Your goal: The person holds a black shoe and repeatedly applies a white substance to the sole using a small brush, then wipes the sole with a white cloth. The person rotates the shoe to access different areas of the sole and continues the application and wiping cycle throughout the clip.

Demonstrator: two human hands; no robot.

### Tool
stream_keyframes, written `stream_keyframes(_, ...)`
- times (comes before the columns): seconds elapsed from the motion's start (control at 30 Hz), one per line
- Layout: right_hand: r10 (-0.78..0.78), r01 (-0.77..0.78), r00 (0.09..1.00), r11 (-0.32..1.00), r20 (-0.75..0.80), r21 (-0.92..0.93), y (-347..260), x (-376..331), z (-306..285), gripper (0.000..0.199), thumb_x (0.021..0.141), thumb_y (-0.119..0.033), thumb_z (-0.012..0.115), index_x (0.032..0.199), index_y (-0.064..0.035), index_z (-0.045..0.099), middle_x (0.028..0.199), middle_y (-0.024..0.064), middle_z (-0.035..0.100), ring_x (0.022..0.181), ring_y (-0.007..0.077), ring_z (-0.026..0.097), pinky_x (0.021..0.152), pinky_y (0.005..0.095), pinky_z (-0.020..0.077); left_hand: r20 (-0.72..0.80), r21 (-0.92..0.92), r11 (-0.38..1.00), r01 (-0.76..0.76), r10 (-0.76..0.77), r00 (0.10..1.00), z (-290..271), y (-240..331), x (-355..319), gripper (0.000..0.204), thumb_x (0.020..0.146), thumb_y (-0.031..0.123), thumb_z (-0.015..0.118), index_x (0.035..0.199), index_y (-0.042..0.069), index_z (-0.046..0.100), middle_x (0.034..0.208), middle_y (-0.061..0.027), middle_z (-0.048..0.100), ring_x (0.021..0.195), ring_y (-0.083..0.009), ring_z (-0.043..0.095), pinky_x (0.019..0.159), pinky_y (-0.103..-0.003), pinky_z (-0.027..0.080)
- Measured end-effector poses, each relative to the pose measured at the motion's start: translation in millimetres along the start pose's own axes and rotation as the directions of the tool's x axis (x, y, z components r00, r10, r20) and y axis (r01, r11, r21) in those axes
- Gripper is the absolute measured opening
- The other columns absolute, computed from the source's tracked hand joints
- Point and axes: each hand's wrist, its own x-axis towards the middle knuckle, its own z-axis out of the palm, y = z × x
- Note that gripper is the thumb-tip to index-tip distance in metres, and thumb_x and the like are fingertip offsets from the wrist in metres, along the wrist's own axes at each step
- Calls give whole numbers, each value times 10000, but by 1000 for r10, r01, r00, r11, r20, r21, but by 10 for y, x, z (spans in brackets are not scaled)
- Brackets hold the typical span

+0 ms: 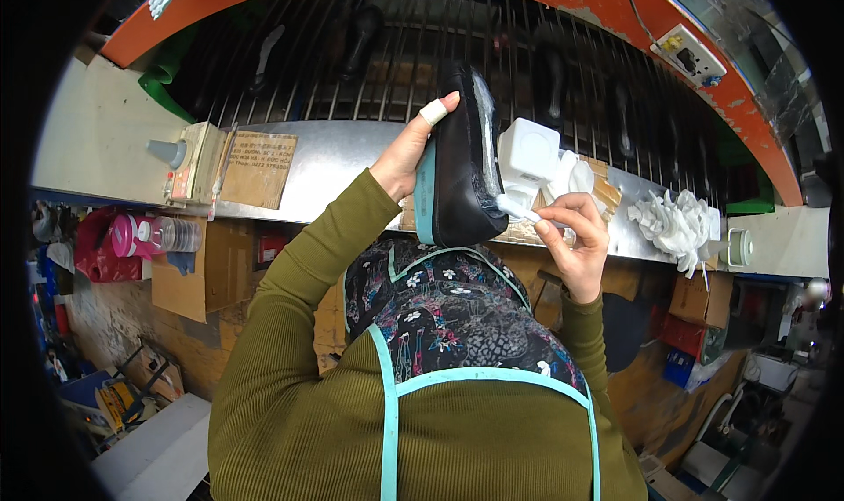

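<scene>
My left hand, with a white wrap on the thumb, grips a black shoe upper on a teal last. It is held up over the bench's near edge, its underside turned to the right. A whitish wet-looking coat runs along that underside. Between the thumb and fingers of my right hand is a small white-handled brush. Its tip touches the lower end of the coated strip. The left fingers are mostly hidden behind the last.
A white plastic bottle stands just right of the shoe. Crumpled white tissues lie farther right. Beyond the metal bench, several dark shoes rest on a rack of metal rods. Cardboard lies at left, and an orange frame borders the far side.
</scene>
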Motion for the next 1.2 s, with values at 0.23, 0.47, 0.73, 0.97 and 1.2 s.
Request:
stream_keyframes(0.23, -104, 105, 993, 994, 59, -12, -59, 171, -22, 153, 762, -32, 756, 913, -24, 729, 879, 39, 572, 696, 87, 522, 573, 214, 426, 29, -100, 990, 96, -94, 995, -33, -158, 18, 559, 874, 538, 588, 1115, 35, 627, 1044, -129, 664, 901, -180, 669, 825, -328, 558)
stream_keyframes(0.47, -153, 139, 974, 986, 166, 90, -40, 387, -37, 144, 765, -49, 760, 903, -21, 731, 872, 41, 574, 704, 91, 532, 591, 213, 435, 125, -183, 951, 249, -229, 965, 108, -241, -156, 549, 932, 537, 495, 1164, 51, 602, 1085, -118, 664, 952, -193, 662, 864, -328, 549)
stream_keyframes(0.73, -177, 105, 909, 973, 377, 204, 25, 720, -63, 151, 747, -94, 757, 874, -18, 728, 895, 74, 593, 828, 165, 550, 751, 289, 433, 687, -102, 867, 487, -292, 666, -58, -493, -213, 514, 969, 359, 510, 1318, -12, 450, 1069, -262, 586, 845, -293, 676, 713, -364, 600)
stream_keyframes(0.97, -197, 34, 796, 959, 572, 282, 110, 1009, -15, 174, 753, -144, 784, 893, -47, 748, 868, 33, 596, 848, 152, 559, 768, 302, 450, 626, -148, 720, 678, -462, 628, 219, -576, -501, 536, 969, 338, 508, 1281, -91, 437, 949, -283, 595, 684, -303, 667, 663, -381, 605)
stream_keyframes(1.2, -194, -33, 680, 955, 707, 294, 234, 1142, 63, 210, 729, -170, 814, 907, -78, 755, 893, 10, 565, 854, 139, 531, 760, 303, 438, 677, 36, 702, 711, -541, 499, 393, -788, -471, 491, 964, 311, 513, 1250, -84, 452, 933, -259, 593, 688, -284, 656, 653, -365, 590)
